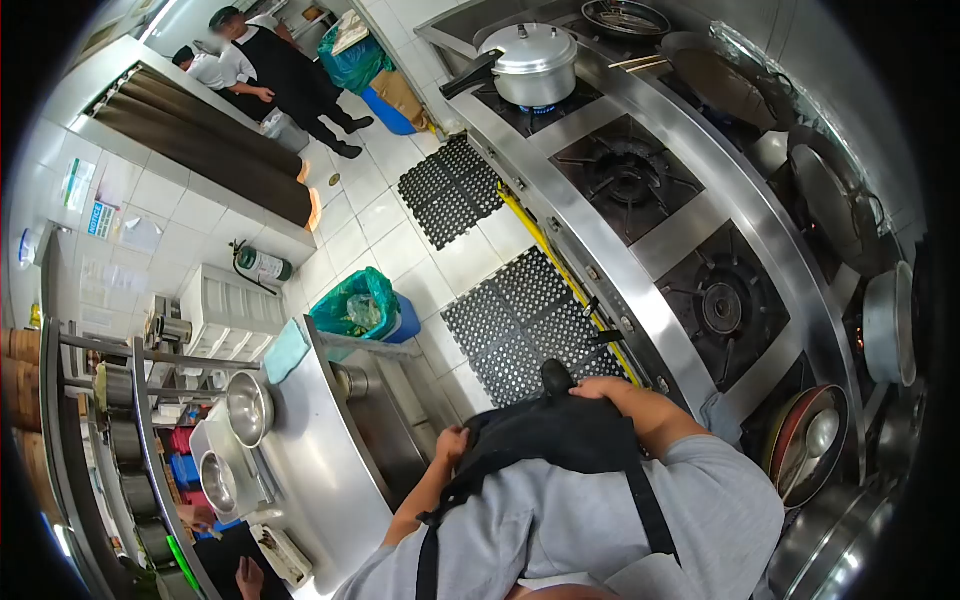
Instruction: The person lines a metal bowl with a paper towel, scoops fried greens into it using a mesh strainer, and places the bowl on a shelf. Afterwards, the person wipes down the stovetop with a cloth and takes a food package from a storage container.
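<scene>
My black apron [560, 440] spreads across my front, over a grey shirt. At its right upper edge, my right hand [597, 388] is closed on the cloth. My left hand [452, 443] is closed beside the apron's left edge, near the steel counter [320, 430]; what its curled fingers hold, if anything, is too small to tell. One dark shoe [556, 376] shows past the apron, on the perforated black mat [515, 325].
On my right runs a stove [640, 240] with a pressure cooker [535, 65] over a blue flame, and several pans. A lined bin [365, 310] stands ahead. Two people [275, 75] stand at the far left; another person's hands [248, 578] show at lower left.
</scene>
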Tool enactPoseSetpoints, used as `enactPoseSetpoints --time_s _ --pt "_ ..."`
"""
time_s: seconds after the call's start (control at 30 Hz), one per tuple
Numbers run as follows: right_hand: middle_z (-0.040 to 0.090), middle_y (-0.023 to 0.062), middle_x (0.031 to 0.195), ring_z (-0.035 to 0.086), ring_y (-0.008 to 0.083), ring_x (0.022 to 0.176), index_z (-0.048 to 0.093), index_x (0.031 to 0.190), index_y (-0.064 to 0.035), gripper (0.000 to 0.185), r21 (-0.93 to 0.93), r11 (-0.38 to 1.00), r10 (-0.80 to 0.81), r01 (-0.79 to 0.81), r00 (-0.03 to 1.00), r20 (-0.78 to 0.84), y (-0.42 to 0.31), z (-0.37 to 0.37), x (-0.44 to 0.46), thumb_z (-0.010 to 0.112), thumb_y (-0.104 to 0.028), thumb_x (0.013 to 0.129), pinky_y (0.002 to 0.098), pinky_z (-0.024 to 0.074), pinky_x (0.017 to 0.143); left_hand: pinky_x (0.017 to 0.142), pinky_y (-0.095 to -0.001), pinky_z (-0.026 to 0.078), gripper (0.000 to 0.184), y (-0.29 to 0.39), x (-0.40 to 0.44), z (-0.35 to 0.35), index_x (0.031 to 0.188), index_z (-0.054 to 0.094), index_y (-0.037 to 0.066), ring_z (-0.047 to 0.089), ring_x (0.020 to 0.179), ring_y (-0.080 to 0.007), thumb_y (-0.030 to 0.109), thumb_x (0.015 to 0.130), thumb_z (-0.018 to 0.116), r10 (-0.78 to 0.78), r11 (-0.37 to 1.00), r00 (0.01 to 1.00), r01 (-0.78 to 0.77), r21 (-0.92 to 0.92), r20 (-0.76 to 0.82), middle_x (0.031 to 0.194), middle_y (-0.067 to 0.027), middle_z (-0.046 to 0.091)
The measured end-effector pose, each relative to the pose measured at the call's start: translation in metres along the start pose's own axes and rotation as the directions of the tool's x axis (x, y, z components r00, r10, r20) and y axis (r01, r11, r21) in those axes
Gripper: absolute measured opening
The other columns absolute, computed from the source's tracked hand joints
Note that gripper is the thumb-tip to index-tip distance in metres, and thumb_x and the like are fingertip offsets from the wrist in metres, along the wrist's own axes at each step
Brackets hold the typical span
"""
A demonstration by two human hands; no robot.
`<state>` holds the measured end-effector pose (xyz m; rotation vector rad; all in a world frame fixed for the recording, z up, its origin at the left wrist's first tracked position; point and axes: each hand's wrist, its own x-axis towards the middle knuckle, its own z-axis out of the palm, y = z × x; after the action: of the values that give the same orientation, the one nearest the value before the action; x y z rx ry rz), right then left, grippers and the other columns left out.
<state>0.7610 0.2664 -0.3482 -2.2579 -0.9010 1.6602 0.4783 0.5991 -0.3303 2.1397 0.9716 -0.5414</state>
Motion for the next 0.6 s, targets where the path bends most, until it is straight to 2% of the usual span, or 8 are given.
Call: enactPoseSetpoints --time_s 0.1,0.23,0.3,0.33,0.43,0.5,0.57,0.6 --pt "0.056 0.022 0.121 0.054 0.0343 0.113 0.061 0.112 0.0021 0.066 0.057 0.998 -0.005 0.003 1.0 0.023 0.009 -0.001 0.0 0.037 -0.055 0.089 0.0404 0.0402 0.097 0.082 -0.0378 0.049 0.04 0.034 0.001 -0.021 0.097 0.066 0.0 0.064 0.091 -0.0331 0.036 0.08 0.06 0.006 0.999 0.993 -0.001 0.04 -0.116 0.092 -0.0201 0.067" --pt "0.057 0.0216 0.12 0.056 0.0331 0.111 0.061 0.112 0.0025 0.065 0.076 0.997 0.017 -0.013 0.998 -0.053 0.018 -0.001 0.003 0.038 -0.054 0.089 0.0393 0.0409 0.097 0.082 -0.0373 0.049 0.041 0.036 0.026 -0.026 0.099 0.066 0.002 0.065 0.091 -0.0318 0.038 0.08 0.059 0.023 0.999 1.0 -0.023 -0.033 -0.013 0.089 -0.0202 0.067" --pt "0.041 0.02 0.138 0.04 0.0337 0.127 0.05 0.127 -0.0007 0.068 0.149 0.986 0.076 -0.079 0.997 0.024 0.013 0.0 0.002 0.035 -0.055 0.09 0.0394 0.0309 0.106 0.081 -0.0369 0.049 0.043 0.037 0.035 -0.028 0.098 0.067 0.003 0.065 0.09 -0.0322 0.04 0.078 0.059 0.026 0.997 0.995 -0.019 -0.073 0.092 0.089 -0.0205 0.067" --pt "0.039 0.0205 0.139 0.038 0.0338 0.128 0.049 0.128 -0.001 0.068 0.127 0.983 0.138 -0.136 0.99 -0.009 0.007 0.001 -0.002 0.034 -0.056 0.09 0.0391 0.0295 0.107 0.08 -0.0364 0.05 0.042 0.038 0.04 -0.031 0.098 0.067 0.003 0.065 0.088 -0.032 0.04 0.079 0.059 0.09 0.993 0.988 -0.099 0.064 0.125 0.088 -0.0198 0.067" --pt "0.044 0.0216 0.135 0.041 0.0341 0.126 0.047 0.13 -0.0018 0.067 0.167 0.977 0.146 -0.133 0.987 -0.069 0.007 0.011 0.004 0.038 -0.054 0.089 0.0409 0.0303 0.106 0.079 -0.0363 0.05 0.04 0.045 0.055 -0.034 0.098 0.068 0.004 0.065 0.087 -0.032 0.039 0.08 0.059 0.194 0.974 0.961 -0.213 0.079 0.195 0.088 -0.0195 0.068" --pt "0.049 0.0214 0.129 0.046 0.033 0.122 0.049 0.128 -0.0016 0.062 0.174 0.976 0.159 -0.134 0.977 -0.139 0.003 0.011 0.002 0.043 -0.05 0.089 0.0406 0.0346 0.103 0.077 -0.0356 0.05 0.041 0.052 0.067 -0.037 0.099 0.067 0.003 0.066 0.085 -0.03 0.039 0.082 0.058 0.163 0.985 0.954 -0.174 0.018 0.252 0.087 -0.0186 0.068" --pt "0.054 0.0212 0.124 0.051 0.0319 0.117 0.05 0.125 -0.0013 0.058 0.176 0.975 0.169 -0.134 0.965 -0.198 -0.01 0.004 -0.007 0.049 -0.047 0.089 0.0403 0.0389 0.099 0.074 -0.0347 0.05 0.041 0.031 0.092 -0.02 0.099 0.066 0.002 0.066 0.08 -0.0263 0.039 0.082 0.059 0.249 0.964 0.955 -0.229 -0.134 0.161 0.085 -0.0166 0.068" --pt "0.057 0.0195 0.118 0.054 0.0293 0.11 0.052 0.121 -0.0007 0.053 0.377 0.926 0.161 -0.013 0.917 -0.364 -0.026 -0.001 -0.02 0.053 -0.042 0.088 0.0382 0.0425 0.094 0.072 -0.0342 0.051 0.04 0.048 0.085 -0.03 0.098 0.065 0.0 0.065 0.077 -0.0233 0.037 0.082 0.061 0.199 0.96 0.957 -0.147 -0.239 0.211 0.083 -0.015 0.068"
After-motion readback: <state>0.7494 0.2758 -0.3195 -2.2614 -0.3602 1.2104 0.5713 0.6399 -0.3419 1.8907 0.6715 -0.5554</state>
